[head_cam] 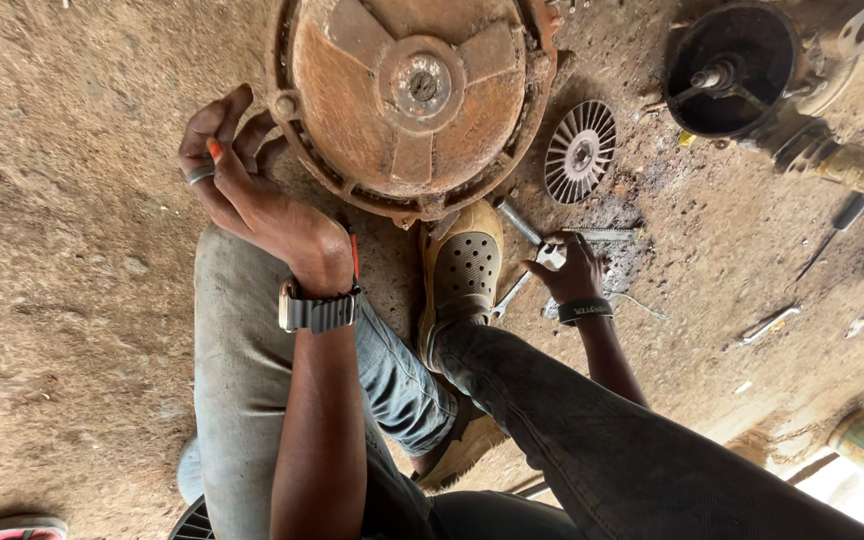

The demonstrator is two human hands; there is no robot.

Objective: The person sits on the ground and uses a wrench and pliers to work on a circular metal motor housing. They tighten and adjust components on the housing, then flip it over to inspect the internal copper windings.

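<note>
A large rusty round motor housing (412,100) was laid flat on the dirt floor (72,260), its hub facing up and three flat spokes spread from the centre; being round, no long axis could be made out, and its upper edge was cut off by the frame. The left hand (237,175) was held against the housing's left rim, fingers curled loosely with nothing seen to be clasped in the grip; a ring and a small orange mark were seen on the fingers, and a wristwatch (317,310) was worn below. The right hand (572,272) was lowered to the ground below and right of the housing, its grip closed around a small metal part (550,255), though what the part was could not be told. Just beside that hand a spanner (510,295) was laid slantwise, pointing up towards a short metal rod (519,222) nearer the housing. A tan perforated shoe (464,265) was planted directly beneath the housing. A finned fan disc (580,150) lay to the housing's right, and farther right a dark cup-shaped part with a shaft (730,70). The ground was bare, compacted earth, oil-darkened near the fan disc. Items at the far right edge were cropped and unclear.
</note>
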